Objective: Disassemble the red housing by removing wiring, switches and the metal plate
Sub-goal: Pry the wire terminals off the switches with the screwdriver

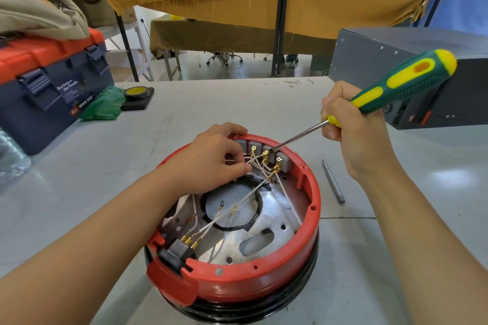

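Note:
The round red housing sits open side up on the grey table. Inside lie a shiny metal plate and several white wires with brass terminals. A row of grey switches lines its far wall, and a black connector block sits at the near left rim. My left hand rests on the far rim and pinches white wires beside the switches. My right hand grips a green and yellow screwdriver; its tip touches a brass terminal on a switch.
A thin grey metal tool lies on the table right of the housing. A blue and orange toolbox stands far left, with a green bag and a tape roll beside it. A dark grey box stands far right.

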